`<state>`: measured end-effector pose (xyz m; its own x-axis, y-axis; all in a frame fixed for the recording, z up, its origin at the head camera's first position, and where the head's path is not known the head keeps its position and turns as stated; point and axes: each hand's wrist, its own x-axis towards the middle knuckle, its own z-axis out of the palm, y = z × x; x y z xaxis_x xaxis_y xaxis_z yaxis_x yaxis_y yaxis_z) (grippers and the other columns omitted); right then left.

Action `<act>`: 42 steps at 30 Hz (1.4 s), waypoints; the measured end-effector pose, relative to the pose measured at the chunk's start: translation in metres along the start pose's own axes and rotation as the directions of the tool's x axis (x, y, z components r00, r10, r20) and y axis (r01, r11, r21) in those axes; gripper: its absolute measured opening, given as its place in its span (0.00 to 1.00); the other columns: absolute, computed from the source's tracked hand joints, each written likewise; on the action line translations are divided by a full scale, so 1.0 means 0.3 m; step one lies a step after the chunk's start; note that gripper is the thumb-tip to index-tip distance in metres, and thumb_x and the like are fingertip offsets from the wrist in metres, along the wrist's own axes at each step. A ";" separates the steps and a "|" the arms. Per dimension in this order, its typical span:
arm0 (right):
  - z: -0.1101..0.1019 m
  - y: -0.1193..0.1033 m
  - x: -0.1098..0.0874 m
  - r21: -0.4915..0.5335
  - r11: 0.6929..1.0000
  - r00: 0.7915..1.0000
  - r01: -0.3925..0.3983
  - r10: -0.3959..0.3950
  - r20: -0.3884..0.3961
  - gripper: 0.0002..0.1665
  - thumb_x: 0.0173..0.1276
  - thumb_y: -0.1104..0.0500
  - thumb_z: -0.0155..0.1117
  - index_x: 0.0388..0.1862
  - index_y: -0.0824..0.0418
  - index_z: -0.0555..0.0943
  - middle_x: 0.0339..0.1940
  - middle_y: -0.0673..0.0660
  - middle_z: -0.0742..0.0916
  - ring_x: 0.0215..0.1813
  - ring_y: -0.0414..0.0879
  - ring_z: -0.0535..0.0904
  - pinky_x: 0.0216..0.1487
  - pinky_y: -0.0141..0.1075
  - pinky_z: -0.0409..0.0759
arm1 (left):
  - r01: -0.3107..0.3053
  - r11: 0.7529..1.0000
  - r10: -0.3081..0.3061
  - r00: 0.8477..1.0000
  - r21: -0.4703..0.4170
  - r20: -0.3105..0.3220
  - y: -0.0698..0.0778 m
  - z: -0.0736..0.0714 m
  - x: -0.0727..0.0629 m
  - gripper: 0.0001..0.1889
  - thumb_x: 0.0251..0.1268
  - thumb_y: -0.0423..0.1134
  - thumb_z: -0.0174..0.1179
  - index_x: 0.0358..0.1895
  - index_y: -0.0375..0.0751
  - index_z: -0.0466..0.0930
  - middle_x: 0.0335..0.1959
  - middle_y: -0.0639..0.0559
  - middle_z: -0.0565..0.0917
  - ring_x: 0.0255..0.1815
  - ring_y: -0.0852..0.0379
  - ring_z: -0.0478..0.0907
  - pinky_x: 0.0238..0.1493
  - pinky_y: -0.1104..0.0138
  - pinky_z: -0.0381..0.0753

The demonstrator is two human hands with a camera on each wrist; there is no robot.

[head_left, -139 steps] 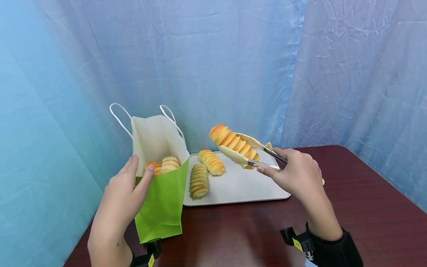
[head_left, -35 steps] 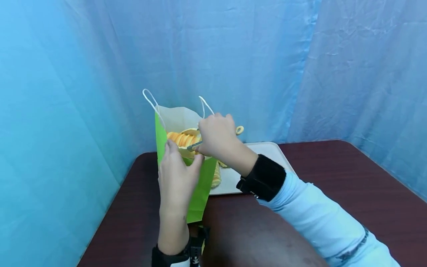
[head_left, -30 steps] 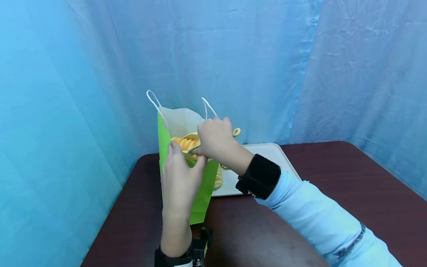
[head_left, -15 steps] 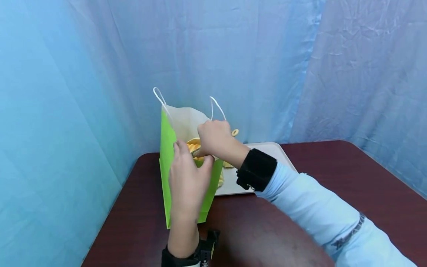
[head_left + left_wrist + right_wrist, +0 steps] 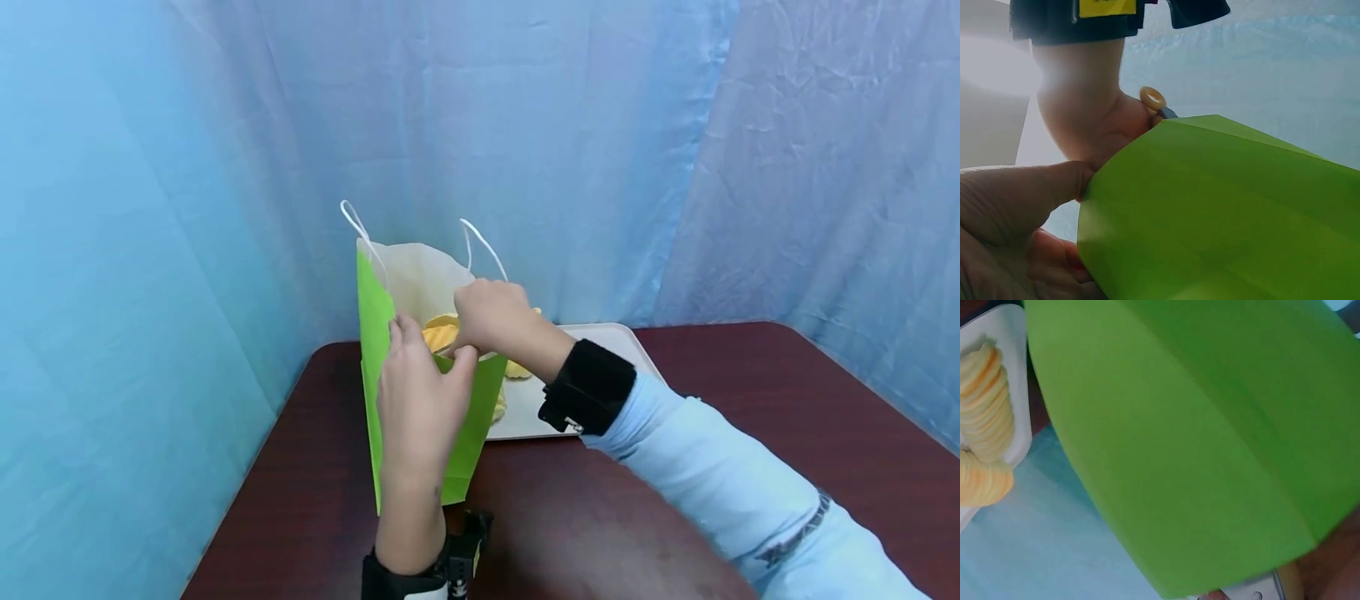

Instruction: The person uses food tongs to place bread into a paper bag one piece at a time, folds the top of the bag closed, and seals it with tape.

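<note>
A green paper bag [image 5: 375, 358] with white rope handles stands upright on the table, its white inside showing. My left hand [image 5: 420, 400] grips the bag's front rim, the thumb [image 5: 1063, 181] lying along the edge in the left wrist view. At the bag's mouth, my right hand [image 5: 495, 317] holds a pair of tongs, with their yellow ring [image 5: 1152, 98] sticking out behind the hand. Between the hands, a ridged bread roll [image 5: 440, 337] shows just inside the bag at the tong tips. The rest of the bag's contents is hidden behind the hands and front wall.
Behind the bag to the right lies a white tray [image 5: 528, 427]. On it are two ridged rolls, one long roll [image 5: 988, 403] and another roll [image 5: 985, 481] in the right wrist view. The dark red table [image 5: 637, 517] spreads around, with blue curtains [image 5: 562, 167] behind.
The tongs and roll have gone from over the tray to the bag, then lower into its mouth. The left hand has shifted right with the bag.
</note>
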<state>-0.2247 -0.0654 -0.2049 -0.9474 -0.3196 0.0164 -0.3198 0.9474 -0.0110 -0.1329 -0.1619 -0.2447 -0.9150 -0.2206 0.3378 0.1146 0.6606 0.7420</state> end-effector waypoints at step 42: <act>0.469 0.439 -0.227 0.458 0.840 0.889 -0.291 0.414 -0.194 0.57 0.56 0.26 0.69 0.72 0.64 0.75 0.21 0.59 0.77 0.20 0.45 0.62 0.19 0.36 0.60 | -0.005 0.999 0.011 0.994 0.048 -0.111 -0.236 -0.153 0.069 0.36 0.67 0.40 0.54 0.73 0.21 0.61 0.71 0.29 0.69 0.65 0.30 0.71 0.63 0.41 0.70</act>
<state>-0.2039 0.0790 -0.3481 -0.9726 0.1111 0.2040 0.0018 0.8817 -0.4717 -0.1421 -0.2462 -0.2638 -0.8654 -0.2917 0.4075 0.1007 0.6955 0.7115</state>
